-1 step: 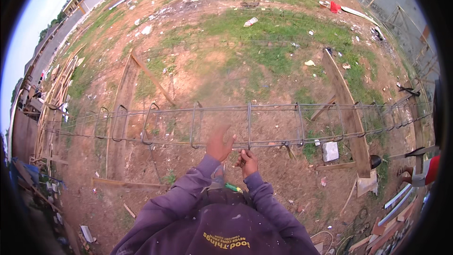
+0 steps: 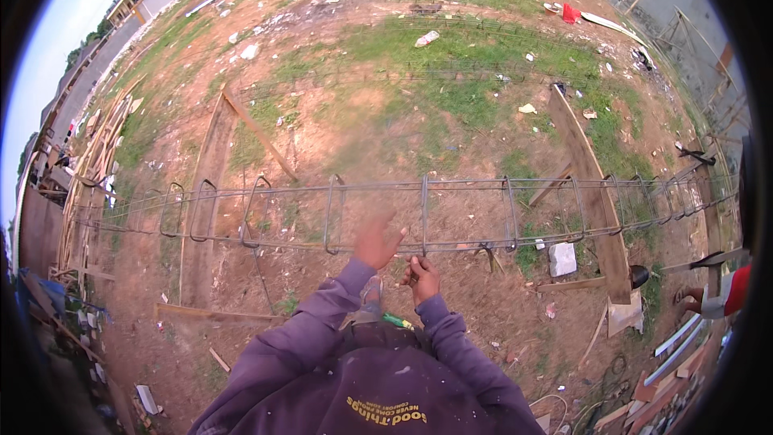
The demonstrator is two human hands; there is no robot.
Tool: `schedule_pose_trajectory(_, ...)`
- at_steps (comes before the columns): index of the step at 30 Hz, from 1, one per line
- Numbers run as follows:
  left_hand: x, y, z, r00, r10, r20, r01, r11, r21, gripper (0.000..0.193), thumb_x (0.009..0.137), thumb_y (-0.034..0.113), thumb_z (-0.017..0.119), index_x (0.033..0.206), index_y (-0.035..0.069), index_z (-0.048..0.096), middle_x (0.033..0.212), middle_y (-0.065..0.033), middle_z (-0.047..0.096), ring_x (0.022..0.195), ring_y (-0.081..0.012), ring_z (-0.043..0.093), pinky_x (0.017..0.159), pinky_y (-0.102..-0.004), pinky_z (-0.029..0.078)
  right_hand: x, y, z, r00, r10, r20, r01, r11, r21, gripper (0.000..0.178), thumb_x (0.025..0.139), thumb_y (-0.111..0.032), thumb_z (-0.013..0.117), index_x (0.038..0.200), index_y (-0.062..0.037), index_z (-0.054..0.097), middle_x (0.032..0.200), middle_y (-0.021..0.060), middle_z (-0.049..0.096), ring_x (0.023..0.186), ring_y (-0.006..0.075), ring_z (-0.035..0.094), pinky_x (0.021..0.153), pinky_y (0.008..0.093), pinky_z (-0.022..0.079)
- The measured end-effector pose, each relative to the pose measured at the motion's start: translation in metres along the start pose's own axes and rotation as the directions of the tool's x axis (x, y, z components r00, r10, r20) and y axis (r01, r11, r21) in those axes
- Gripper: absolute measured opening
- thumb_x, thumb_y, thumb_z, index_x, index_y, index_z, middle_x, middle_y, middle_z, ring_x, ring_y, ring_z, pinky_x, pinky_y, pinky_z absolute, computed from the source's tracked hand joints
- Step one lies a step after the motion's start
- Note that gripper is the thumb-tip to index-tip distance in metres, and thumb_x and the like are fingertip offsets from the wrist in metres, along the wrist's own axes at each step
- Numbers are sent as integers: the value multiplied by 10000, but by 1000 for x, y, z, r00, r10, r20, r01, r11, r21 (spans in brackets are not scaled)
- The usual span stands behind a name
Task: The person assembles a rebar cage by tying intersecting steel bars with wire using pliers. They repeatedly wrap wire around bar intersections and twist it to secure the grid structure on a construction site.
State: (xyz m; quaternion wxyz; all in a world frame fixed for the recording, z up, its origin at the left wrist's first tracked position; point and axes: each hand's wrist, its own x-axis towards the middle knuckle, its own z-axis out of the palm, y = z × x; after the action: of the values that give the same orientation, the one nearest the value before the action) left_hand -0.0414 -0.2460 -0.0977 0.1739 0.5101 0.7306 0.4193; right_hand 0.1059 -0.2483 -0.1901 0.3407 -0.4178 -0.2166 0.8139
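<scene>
A long rebar cage (image 2: 338, 213) with several upright stirrups runs across the middle, raised above red dirt. My left hand (image 2: 377, 243) is motion-blurred, with fingers spread, at the cage's lower bar (image 2: 459, 246) between two stirrups. It holds nothing. My right hand (image 2: 421, 278) sits just below that bar, beside the middle stirrup (image 2: 424, 213). Its fingers are curled around a small dark object that I cannot make out. A green-handled tool (image 2: 396, 321) shows between my purple sleeves, near my foot.
A long plank (image 2: 592, 185) leans under the cage's right part, with a white block (image 2: 561, 258) beside it. Wooden boards (image 2: 211, 165) lie at left. Another person's foot (image 2: 694, 300) is at the right edge. Timber is piled at far left (image 2: 88, 161).
</scene>
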Motion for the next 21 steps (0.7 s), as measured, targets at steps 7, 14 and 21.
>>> schedule_pose_trajectory(7,31,-8,24,888,-182,423,254,960,-120,241,879,150,657,1067,2,690,895,-157,721,813,-205,701,713,-327,551,-11,-15,12,999,15,-47,-15,1000,8,216,986,-211,539,1083,-28,599,734,15,543,643,124,553,613,305,524)
schedule_pose_trajectory(14,10,4,21,896,375,239,-402,913,75,221,845,141,672,1026,15,687,868,-100,709,760,-276,682,705,-340,539,-17,-17,22,998,-35,55,19,964,266,234,987,-217,538,1168,-72,560,758,11,547,629,114,513,567,287,463)
schedule_pose_trajectory(21,8,4,2,943,174,282,-100,961,-258,313,907,289,643,1083,34,683,936,-100,712,833,-207,677,729,-316,521,-17,-17,10,989,-10,148,-29,965,260,225,995,-231,525,1172,-93,544,711,-25,476,582,86,444,534,263,400)
